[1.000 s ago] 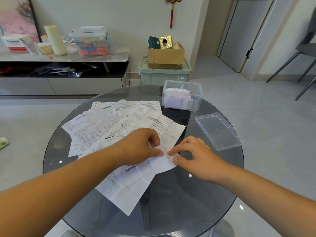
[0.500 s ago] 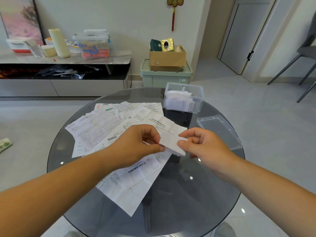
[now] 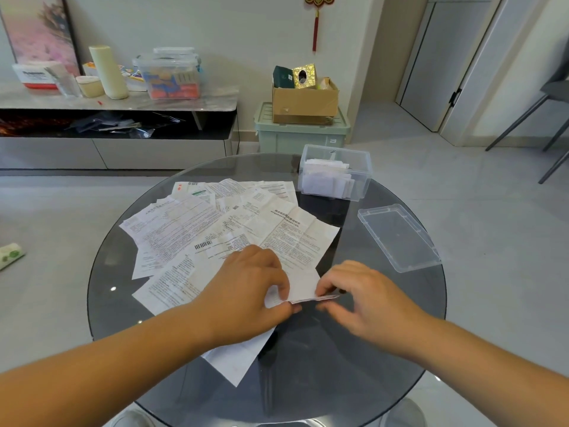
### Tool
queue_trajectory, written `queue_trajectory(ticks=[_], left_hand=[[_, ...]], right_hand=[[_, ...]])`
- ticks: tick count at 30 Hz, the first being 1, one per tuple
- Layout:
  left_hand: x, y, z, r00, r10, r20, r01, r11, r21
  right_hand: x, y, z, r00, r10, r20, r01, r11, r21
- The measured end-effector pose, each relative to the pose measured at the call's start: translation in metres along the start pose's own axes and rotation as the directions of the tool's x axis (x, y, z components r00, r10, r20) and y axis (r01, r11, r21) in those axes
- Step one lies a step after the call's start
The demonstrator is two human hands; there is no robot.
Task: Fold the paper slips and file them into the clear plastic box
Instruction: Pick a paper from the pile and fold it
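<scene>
Several printed paper slips lie spread over the left and middle of the round glass table. My left hand and my right hand pinch a small folded white slip between them, low over the table near the pile's right edge. The clear plastic box stands open at the far right of the table with several folded slips upright inside. Its clear lid lies flat to the right of my hands.
Behind the table stand a green storage bin with a cardboard box on top and a low cabinet holding containers. A chair is at the far right. Grey floor tiles surround the table.
Both hands have lowered the folded slip from mid-air down to the table, and the fingers have shifted along its edge. The view has tilted slightly.
</scene>
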State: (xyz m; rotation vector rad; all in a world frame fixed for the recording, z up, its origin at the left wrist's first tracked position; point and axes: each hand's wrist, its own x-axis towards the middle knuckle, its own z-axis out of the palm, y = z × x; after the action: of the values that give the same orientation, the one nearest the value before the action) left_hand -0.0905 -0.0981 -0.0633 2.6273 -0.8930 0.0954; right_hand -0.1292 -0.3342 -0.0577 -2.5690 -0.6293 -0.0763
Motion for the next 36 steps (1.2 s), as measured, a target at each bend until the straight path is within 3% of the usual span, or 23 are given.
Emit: queue_trajectory(ticks=[3, 6, 10, 17, 29, 31, 33, 36], left_hand=[[0.003, 0.006, 0.004, 0.998, -0.044, -0.036, 0.045, 0.999, 0.026], [0.008, 0.01, 0.005, 0.982, -0.186, -0.01, 0.186, 0.981, 0.051], [0.01, 0.007, 0.009, 0.951, -0.308, 0.008, 0.307, 0.951, 0.035], [0.006, 0.007, 0.01, 0.97, -0.242, 0.017, 0.242, 0.97, 0.04], [-0.006, -0.006, 0.007, 0.979, -0.184, 0.091, 0.184, 0.983, 0.004], [-0.009, -0.006, 0.01, 0.98, -0.183, 0.075, 0.182, 0.983, 0.021], [-0.012, -0.006, 0.013, 0.978, -0.2, 0.06, 0.197, 0.979, 0.046], [-0.016, -0.007, 0.016, 0.976, -0.215, 0.034, 0.212, 0.975, 0.071]], right_hand=[[0.009, 0.001, 0.0, 0.987, 0.156, -0.025, -0.153, 0.983, 0.105], [0.022, 0.003, 0.004, 0.946, 0.323, -0.032, -0.306, 0.92, 0.243], [0.028, 0.0, 0.011, 0.928, 0.371, -0.025, -0.366, 0.924, 0.116], [0.026, -0.005, 0.011, 0.93, 0.367, -0.001, -0.366, 0.928, -0.066], [0.022, 0.005, -0.006, 0.901, 0.42, 0.107, -0.422, 0.907, -0.003], [0.018, 0.005, -0.006, 0.918, 0.392, 0.055, -0.395, 0.917, 0.058], [0.011, 0.002, -0.006, 0.964, 0.263, -0.025, -0.262, 0.964, 0.051], [0.003, -0.01, 0.0, 0.994, -0.003, 0.106, 0.01, 0.998, -0.063]])
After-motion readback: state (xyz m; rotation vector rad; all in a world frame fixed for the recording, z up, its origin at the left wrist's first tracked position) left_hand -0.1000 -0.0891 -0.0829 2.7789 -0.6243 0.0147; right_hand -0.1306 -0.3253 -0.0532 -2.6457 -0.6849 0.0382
